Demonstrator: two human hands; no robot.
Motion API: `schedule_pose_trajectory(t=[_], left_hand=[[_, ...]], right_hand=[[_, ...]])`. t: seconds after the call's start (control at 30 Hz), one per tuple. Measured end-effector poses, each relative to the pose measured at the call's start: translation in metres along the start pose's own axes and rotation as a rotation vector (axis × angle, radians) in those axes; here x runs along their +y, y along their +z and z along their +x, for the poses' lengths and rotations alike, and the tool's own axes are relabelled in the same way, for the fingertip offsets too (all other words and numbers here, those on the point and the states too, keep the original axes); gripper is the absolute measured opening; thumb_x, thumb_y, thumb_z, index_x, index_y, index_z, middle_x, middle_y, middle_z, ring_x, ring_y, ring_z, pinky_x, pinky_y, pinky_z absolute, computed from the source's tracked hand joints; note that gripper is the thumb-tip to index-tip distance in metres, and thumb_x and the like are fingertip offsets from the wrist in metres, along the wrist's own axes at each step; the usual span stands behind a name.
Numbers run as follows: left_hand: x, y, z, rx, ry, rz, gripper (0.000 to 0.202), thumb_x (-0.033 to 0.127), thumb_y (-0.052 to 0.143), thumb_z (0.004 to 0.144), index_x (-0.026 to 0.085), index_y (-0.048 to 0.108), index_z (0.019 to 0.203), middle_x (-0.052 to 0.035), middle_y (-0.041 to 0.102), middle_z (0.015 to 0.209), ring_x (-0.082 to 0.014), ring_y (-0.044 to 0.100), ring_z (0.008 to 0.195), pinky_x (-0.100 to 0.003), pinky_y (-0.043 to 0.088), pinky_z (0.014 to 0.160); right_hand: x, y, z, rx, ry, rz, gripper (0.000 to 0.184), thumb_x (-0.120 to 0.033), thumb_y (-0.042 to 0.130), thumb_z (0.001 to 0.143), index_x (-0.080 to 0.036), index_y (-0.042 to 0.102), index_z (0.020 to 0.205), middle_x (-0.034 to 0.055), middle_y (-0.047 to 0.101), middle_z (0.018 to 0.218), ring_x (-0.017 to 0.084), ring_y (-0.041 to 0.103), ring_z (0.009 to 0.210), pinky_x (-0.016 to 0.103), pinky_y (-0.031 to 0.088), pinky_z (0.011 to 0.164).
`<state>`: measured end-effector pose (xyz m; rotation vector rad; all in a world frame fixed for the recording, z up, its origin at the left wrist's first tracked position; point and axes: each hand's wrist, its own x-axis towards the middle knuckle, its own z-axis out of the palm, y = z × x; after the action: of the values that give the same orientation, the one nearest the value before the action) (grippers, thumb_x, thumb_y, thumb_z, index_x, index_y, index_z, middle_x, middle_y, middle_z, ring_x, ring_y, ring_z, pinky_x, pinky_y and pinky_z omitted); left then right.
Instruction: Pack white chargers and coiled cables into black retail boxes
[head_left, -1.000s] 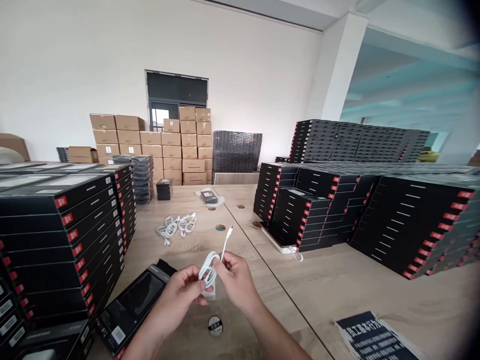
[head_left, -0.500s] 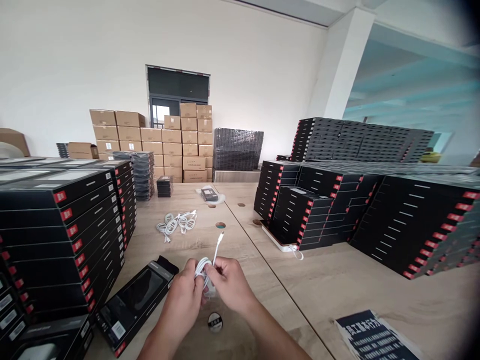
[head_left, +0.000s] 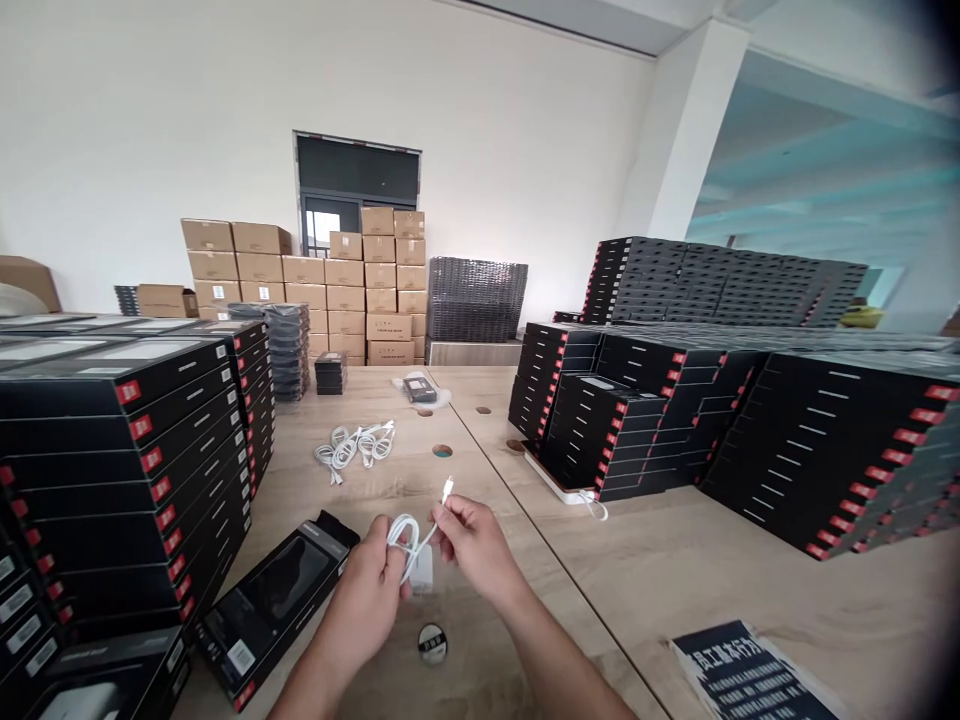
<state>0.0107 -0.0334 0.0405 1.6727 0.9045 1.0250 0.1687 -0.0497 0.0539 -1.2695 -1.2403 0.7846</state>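
Both my hands work a coiled white cable just above the wooden table. My left hand is closed round the coil. My right hand pinches the cable's free end, whose plug sticks up past the fingers. A small white piece hangs under the coil between the hands. An open black box lies flat on the table just left of my left hand.
Tall stacks of black boxes with red tabs stand at the left and right. More white cables lie further back. A round black sticker and a dark printed sheet lie near. Cardboard cartons line the back wall.
My hands closed together over the coil, then drew slightly apart. The right hand now pulls the cable end out to the right, and the plug sits lower than before.
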Motion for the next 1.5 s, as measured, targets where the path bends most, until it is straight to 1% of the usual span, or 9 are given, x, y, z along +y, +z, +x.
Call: schedule_pose_trajectory(t=[0.17,0.33,0.47,0.57,0.77,0.9,1.17,1.33,1.5], left_hand=[[-0.010,-0.002,0.005,-0.046,-0.092,-0.073,0.023,0.042,0.042,0.089,0.023,0.046,0.076,0.0048,0.051,0.056,-0.0129,0.043,0.047,-0.024,0.032,0.049],[-0.007,-0.002,0.000,-0.315,-0.186,-0.144,0.022,0.040,0.040,0.088,0.021,0.049,0.083,0.0058,0.052,0.053,-0.0091,0.037,0.040,-0.021,0.025,0.041],[0.003,0.003,-0.004,-0.350,-0.228,-0.329,0.026,0.044,0.046,0.085,0.019,0.051,0.080,0.0050,0.054,0.056,-0.0060,0.036,0.038,-0.020,0.020,0.040],[0.003,0.007,-0.003,-0.317,-0.270,-0.465,0.028,0.046,0.054,0.082,0.018,0.053,0.083,0.0033,0.058,0.060,-0.0060,0.042,0.040,-0.019,0.021,0.041],[0.005,0.003,-0.005,-0.401,-0.249,-0.783,0.025,0.038,0.063,0.081,0.014,0.061,0.088,-0.0017,0.063,0.068,-0.0083,0.054,0.048,-0.018,0.031,0.042],[0.010,-0.007,-0.006,-0.472,-0.265,-0.803,0.025,0.031,0.070,0.077,0.010,0.066,0.090,-0.0098,0.069,0.084,-0.0141,0.066,0.065,-0.021,0.047,0.054],[-0.002,-0.003,0.003,-0.298,-0.353,-0.620,0.042,0.047,0.075,0.072,0.011,0.063,0.090,-0.0085,0.071,0.079,-0.0138,0.068,0.059,-0.023,0.054,0.054],[-0.010,0.006,0.008,-0.185,-0.329,-0.436,0.051,0.062,0.067,0.069,0.014,0.058,0.083,-0.0005,0.064,0.060,-0.0102,0.058,0.041,-0.019,0.042,0.038],[-0.013,0.007,0.011,-0.160,-0.301,-0.344,0.045,0.057,0.065,0.070,0.015,0.060,0.085,0.0017,0.063,0.057,-0.0100,0.055,0.038,-0.019,0.038,0.036]], right_hand=[[-0.010,-0.001,-0.007,-0.011,-0.139,-0.056,0.030,-0.043,0.056,0.088,-0.019,0.061,0.071,-0.0011,0.060,0.061,0.012,0.052,0.051,0.024,0.040,0.050],[-0.023,0.005,-0.018,-0.086,-0.410,-0.130,0.020,-0.038,0.061,0.087,-0.021,0.072,0.082,0.0063,0.065,0.091,0.020,0.062,0.086,0.029,0.049,0.076],[-0.011,0.017,-0.020,-0.204,-0.149,0.070,0.033,-0.047,0.060,0.086,-0.022,0.068,0.106,0.0021,0.065,0.078,0.014,0.061,0.057,0.024,0.049,0.051],[-0.002,0.024,-0.018,-0.210,-0.016,0.153,0.039,-0.054,0.052,0.088,-0.019,0.068,0.100,-0.0009,0.065,0.070,0.007,0.048,0.037,0.019,0.038,0.037],[-0.003,0.027,-0.016,-0.062,-0.025,0.197,0.043,-0.058,0.053,0.087,-0.018,0.067,0.092,0.0045,0.072,0.088,0.005,0.047,0.037,0.018,0.036,0.035],[-0.004,0.025,-0.016,-0.007,-0.042,0.215,0.043,-0.059,0.056,0.085,-0.017,0.068,0.086,0.0072,0.074,0.085,0.015,0.065,0.062,0.024,0.049,0.055],[-0.009,0.026,-0.021,-0.005,-0.107,0.168,0.036,-0.052,0.053,0.090,-0.018,0.065,0.091,0.0069,0.074,0.089,0.016,0.064,0.069,0.026,0.050,0.060],[-0.004,0.028,-0.021,-0.013,-0.100,0.113,0.036,-0.051,0.055,0.089,-0.020,0.065,0.102,0.0059,0.072,0.094,0.011,0.056,0.052,0.025,0.047,0.050],[0.001,0.031,-0.019,-0.022,-0.052,0.198,0.035,-0.051,0.058,0.086,-0.019,0.065,0.098,0.0058,0.071,0.093,0.009,0.051,0.048,0.023,0.044,0.043]])
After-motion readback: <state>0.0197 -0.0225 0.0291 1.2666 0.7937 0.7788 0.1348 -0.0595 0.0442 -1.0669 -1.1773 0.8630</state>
